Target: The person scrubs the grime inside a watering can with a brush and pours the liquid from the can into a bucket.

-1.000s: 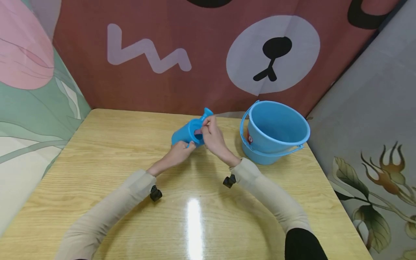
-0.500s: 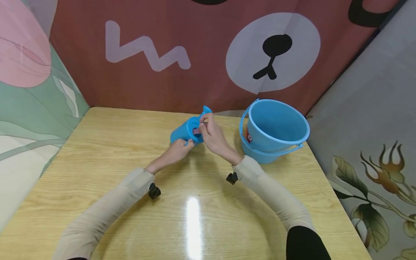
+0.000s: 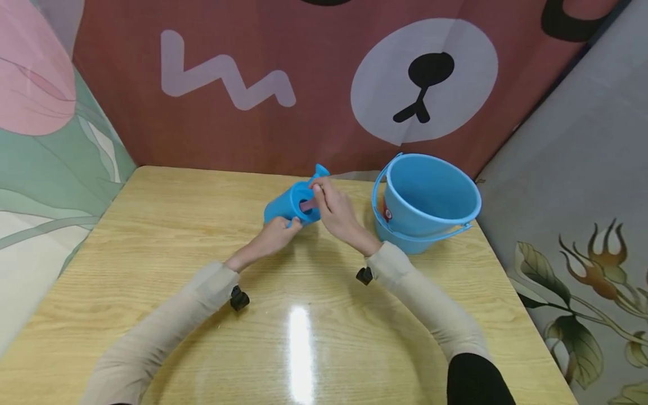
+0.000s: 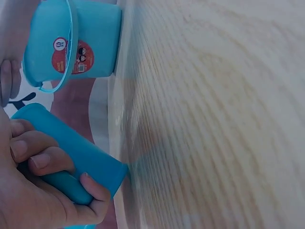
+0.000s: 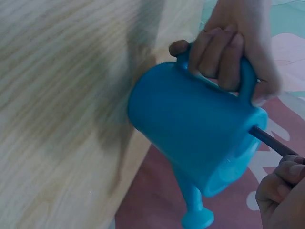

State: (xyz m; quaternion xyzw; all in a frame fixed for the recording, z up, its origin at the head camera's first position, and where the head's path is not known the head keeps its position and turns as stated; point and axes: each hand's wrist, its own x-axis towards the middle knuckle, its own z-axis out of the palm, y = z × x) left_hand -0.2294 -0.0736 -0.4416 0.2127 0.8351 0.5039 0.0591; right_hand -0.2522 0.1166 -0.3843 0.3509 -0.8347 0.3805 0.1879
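Watering can: the blue watering can [image 3: 280,207] is in front of the person, over the far part of the bench [image 3: 167,225]. It is tipped over, its top turned toward the right hand [image 3: 338,214]. I cannot tell if its bottom touches the wood.
Left hand: the left hand [image 3: 275,235] has its fingers curled round the can's handle [image 5: 248,81].
Right hand: its fingers are bent in, pinching a thin stick [image 5: 272,142].
Stick: one end goes into the can and is hidden there; fingers cover the other.
Spout: the spout [image 5: 188,191] is partly behind the right hand from above, but shows in the right wrist view.
Bucket: the blue bucket [image 3: 422,228] stands upright on the bench, right of the can. The left wrist view cuts part of it off.
Sticker: the red sticker [image 4: 86,58] has writing too small to read.
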